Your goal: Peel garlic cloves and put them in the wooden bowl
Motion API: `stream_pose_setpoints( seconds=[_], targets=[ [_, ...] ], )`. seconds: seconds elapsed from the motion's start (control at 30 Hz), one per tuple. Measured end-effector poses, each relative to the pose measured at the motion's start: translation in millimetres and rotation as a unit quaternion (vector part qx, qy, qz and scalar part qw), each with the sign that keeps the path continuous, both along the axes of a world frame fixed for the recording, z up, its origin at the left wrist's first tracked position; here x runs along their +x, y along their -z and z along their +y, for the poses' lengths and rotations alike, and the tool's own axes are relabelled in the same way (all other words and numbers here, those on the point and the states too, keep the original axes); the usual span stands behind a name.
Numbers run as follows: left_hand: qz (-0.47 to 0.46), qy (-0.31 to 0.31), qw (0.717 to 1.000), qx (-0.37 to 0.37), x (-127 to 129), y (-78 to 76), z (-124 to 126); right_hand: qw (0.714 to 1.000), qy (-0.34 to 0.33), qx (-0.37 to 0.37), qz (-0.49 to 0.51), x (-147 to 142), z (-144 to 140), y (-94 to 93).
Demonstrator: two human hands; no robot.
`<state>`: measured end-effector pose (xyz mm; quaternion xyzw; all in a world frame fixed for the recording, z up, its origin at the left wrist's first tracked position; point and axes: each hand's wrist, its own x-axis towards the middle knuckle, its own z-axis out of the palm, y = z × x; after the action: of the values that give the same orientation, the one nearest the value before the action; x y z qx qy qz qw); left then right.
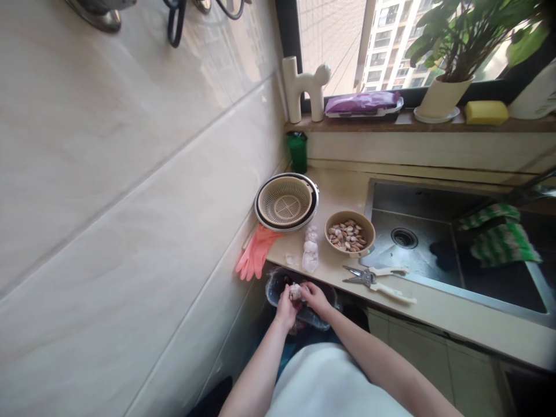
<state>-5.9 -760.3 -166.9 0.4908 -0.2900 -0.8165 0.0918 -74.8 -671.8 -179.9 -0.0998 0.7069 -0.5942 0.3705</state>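
Note:
A whitish garlic bulb point(295, 291) is held between both hands, above a bin point(273, 288) lined with a clear plastic bag. My left hand point(285, 307) is closed around the bulb's left side. From the right, the fingers of my right hand point(315, 298) pinch at the same bulb; the exact fingertip contact is too small to make out. On the counter just beyond lie more garlic bulbs point(310, 249) in a row, with thin scraps of skin point(291, 259) beside them. A tan bowl point(369, 223) contains many small brown-and-white pieces point(346, 236) resembling unpeeled garlic cloves.
White-handled kitchen shears point(368, 278) lie spread near the counter edge. Pink rubber gloves point(257, 252) hang over the corner beside stacked basins with a beige strainer point(286, 201). To the right is a steel sink point(417, 223) with a green checked cloth point(499, 237). A green cup point(297, 152) stands behind.

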Motion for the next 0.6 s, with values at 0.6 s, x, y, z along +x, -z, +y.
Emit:
stream_pose_setpoints(
  seconds=[0.6],
  targets=[
    [0.077,0.109,0.991,-0.008,19.7,-15.2,-12.1,0.997,0.035,-0.018,-0.072,-3.8,-2.8,-11.1]
  ],
)
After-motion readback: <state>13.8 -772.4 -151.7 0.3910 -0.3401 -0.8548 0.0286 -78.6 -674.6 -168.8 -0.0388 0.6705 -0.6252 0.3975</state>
